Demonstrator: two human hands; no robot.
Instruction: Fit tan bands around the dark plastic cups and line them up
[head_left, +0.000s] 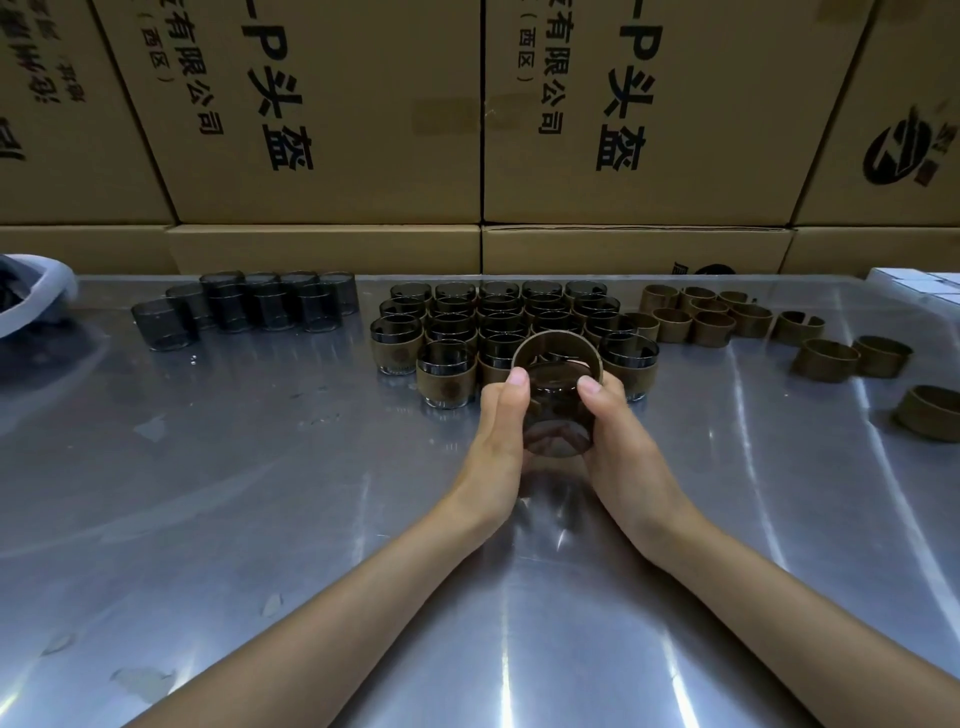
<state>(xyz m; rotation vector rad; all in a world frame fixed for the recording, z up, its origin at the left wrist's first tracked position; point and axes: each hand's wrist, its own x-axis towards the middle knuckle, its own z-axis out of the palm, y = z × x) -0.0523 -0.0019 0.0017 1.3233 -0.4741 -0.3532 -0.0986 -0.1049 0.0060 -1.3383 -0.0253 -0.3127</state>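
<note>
Hidden and cut-off parts around the held cup

Both hands' fingers, curled behind the dark cup (557, 415), are out of sight; only thumbs show. Beyond the fingertips, the rear rows of banded cups (498, 312) overlap, their bands concealed. Far left of the fingers, a grey bin (31, 291) is cut by the frame edge, contents unclear.

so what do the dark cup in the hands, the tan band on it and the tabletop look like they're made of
The dark see-through cup looks like smoky clear plastic, possibly glass: fingers show through its wall. The tan band around its far end looks like matte cork or leatherette, dull with no glare. The grey table looks like brushed sheet metal, with streaky reflections.
</note>
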